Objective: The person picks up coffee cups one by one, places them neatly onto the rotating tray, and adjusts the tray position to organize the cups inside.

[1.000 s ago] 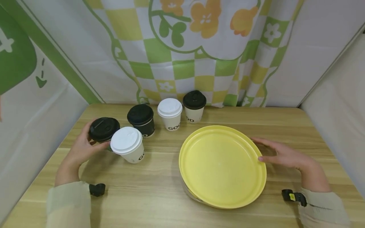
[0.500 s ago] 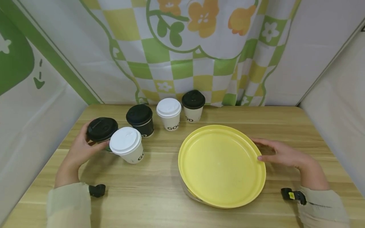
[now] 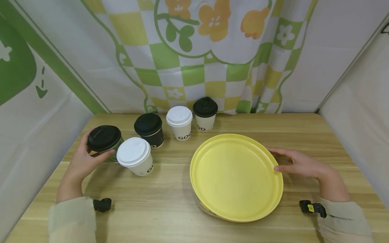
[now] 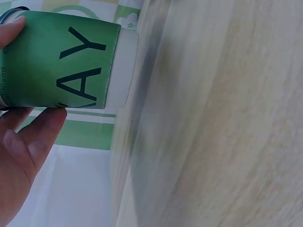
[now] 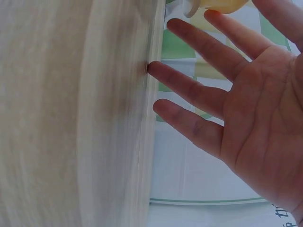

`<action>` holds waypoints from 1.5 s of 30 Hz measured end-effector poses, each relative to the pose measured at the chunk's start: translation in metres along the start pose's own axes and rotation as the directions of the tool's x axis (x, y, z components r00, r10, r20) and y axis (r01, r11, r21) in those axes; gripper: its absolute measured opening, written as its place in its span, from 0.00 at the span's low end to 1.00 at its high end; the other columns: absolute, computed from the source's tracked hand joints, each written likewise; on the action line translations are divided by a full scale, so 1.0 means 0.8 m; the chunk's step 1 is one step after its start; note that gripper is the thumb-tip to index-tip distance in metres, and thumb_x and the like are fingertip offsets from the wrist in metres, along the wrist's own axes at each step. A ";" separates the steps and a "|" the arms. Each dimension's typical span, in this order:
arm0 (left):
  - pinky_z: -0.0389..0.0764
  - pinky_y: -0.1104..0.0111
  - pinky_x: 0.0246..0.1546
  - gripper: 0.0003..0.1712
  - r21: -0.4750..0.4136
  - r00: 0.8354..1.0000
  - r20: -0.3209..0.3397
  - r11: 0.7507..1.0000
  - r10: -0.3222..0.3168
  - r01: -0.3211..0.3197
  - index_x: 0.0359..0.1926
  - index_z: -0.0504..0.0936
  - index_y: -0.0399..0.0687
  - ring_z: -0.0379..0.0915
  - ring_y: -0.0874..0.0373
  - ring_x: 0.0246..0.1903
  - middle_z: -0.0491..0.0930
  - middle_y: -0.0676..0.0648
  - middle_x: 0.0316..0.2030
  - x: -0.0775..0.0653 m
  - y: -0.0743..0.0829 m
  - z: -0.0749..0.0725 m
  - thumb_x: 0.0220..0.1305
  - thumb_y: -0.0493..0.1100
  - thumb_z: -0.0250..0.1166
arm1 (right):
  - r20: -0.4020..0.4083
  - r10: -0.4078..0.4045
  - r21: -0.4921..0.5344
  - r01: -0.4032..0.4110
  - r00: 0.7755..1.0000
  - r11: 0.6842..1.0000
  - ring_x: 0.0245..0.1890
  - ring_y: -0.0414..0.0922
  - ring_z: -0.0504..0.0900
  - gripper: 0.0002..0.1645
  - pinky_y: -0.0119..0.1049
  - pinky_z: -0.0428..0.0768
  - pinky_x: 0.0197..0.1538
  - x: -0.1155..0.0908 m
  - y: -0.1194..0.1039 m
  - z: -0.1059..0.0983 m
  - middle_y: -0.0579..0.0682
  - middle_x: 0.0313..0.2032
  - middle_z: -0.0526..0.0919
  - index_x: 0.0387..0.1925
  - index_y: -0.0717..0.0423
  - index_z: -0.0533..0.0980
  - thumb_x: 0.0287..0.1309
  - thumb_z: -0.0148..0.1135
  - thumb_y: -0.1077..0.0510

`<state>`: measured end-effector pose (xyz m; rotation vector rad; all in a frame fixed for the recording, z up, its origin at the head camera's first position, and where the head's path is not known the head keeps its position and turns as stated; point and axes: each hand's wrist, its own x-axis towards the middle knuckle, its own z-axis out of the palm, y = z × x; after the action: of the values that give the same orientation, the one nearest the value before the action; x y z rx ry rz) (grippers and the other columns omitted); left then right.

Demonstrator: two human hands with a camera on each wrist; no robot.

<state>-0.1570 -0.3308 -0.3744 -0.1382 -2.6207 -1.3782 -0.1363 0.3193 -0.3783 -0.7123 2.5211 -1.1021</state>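
Left fingers (image 4: 47, 127) hold the green cup (image 4: 78, 61), long axis vertical, lid (image 3: 104, 137) up; right fingers (image 5: 199, 92) spread wide at the yellow tray (image 3: 237, 175).

A green paper cup (image 4: 71, 61) with dark lettering, capped with a black lid (image 3: 104, 137), was held upright between the thumb and fingers of the left hand (image 3: 81, 163). A round, shallow yellow tray (image 3: 235, 177) with a raised rim lay just beside the right hand (image 3: 301, 165), its edge at the thumb tip.
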 end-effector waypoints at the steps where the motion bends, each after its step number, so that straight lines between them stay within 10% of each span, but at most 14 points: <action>1: 0.72 0.88 0.44 0.51 -0.003 1.000 -0.004 1.000 -0.002 0.002 0.76 0.52 0.57 0.62 0.77 0.54 0.63 0.67 0.59 -0.001 0.000 -0.001 0.59 0.36 0.72 | 0.003 -0.001 0.000 0.001 1.000 1.000 0.59 0.20 0.65 0.38 0.70 0.67 0.61 0.000 0.000 0.000 0.62 0.66 0.72 0.72 0.58 0.63 0.64 0.64 0.56; 7: 0.74 0.87 0.43 0.53 -0.016 0.999 -0.033 1.000 0.022 -0.022 0.77 0.50 0.57 0.63 0.74 0.55 0.62 0.64 0.62 -0.001 0.001 -0.005 0.59 0.33 0.70 | 0.022 -0.009 -0.020 0.010 1.000 1.000 0.62 0.19 0.63 0.38 0.52 0.71 0.65 0.000 0.003 0.000 0.60 0.68 0.71 0.73 0.57 0.62 0.65 0.63 0.56; 12: 0.73 0.88 0.43 0.53 0.007 0.998 -0.058 1.000 0.025 -0.025 0.77 0.49 0.57 0.62 0.75 0.54 0.61 0.61 0.63 -0.002 0.003 -0.012 0.59 0.33 0.70 | 0.026 -0.012 0.007 0.012 1.000 1.000 0.62 0.18 0.62 0.38 0.64 0.68 0.63 -0.001 0.003 0.000 0.61 0.68 0.70 0.73 0.58 0.62 0.66 0.63 0.57; 20: 0.72 0.90 0.42 0.53 0.039 0.994 -0.092 0.998 0.053 -0.050 0.77 0.52 0.57 0.63 0.76 0.53 0.63 0.57 0.64 -0.004 0.018 -0.020 0.57 0.33 0.72 | 0.050 -0.009 0.059 0.006 0.999 0.998 0.64 0.18 0.60 0.38 0.24 0.69 0.62 -0.002 0.002 -0.001 0.64 0.70 0.66 0.74 0.57 0.60 0.67 0.62 0.58; 45: 0.68 0.90 0.42 0.56 0.121 0.957 -0.175 0.970 0.232 -0.212 0.74 0.62 0.58 0.66 0.75 0.53 0.66 0.65 0.63 -0.001 0.096 -0.032 0.45 0.27 0.76 | 0.059 -0.011 0.060 0.008 0.998 0.998 0.64 0.17 0.60 0.39 0.24 0.68 0.63 -0.001 0.001 -0.002 0.63 0.71 0.65 0.74 0.57 0.59 0.67 0.61 0.57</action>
<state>-0.1406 -0.3086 -0.2982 -0.2665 -2.4270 -1.1236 -0.1367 0.3207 -0.3776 -0.7307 2.4271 -1.1378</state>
